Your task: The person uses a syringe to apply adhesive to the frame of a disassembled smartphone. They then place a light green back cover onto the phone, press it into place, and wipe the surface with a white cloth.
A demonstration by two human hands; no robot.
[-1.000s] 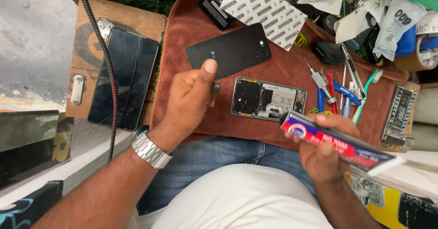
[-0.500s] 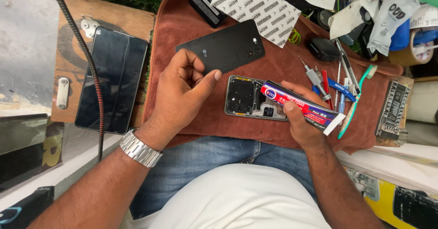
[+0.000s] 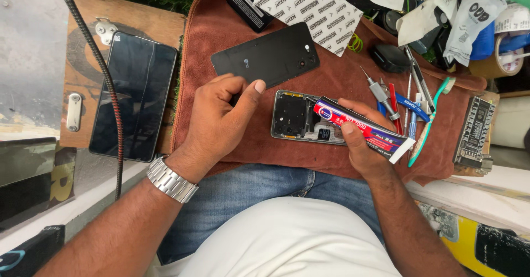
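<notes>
My right hand (image 3: pixel 361 142) grips a red, white and blue glue tube (image 3: pixel 361 128) and holds it slanted across an opened phone body (image 3: pixel 295 117) that lies on a rust-brown cloth (image 3: pixel 232 34). My left hand (image 3: pixel 218 122), a metal watch on its wrist, hovers just left of the phone body with the thumb stretched toward it and the fingers curled; it holds nothing I can see. A black phone back cover (image 3: pixel 268 56) lies on the cloth just beyond the left hand.
A dark phone (image 3: pixel 132 95) lies on a wooden board at the left, beside a black cable (image 3: pixel 105 89). Screwdrivers and tweezers (image 3: pixel 395 97), a green toothbrush (image 3: pixel 428 120), a patterned white sheet (image 3: pixel 309 9), tape rolls and a circuit board (image 3: pixel 472 133) crowd the right side.
My right hand has brought the glue tube from the right down over the opened phone body. My left hand has lowered and its fingers have curled beside the phone.
</notes>
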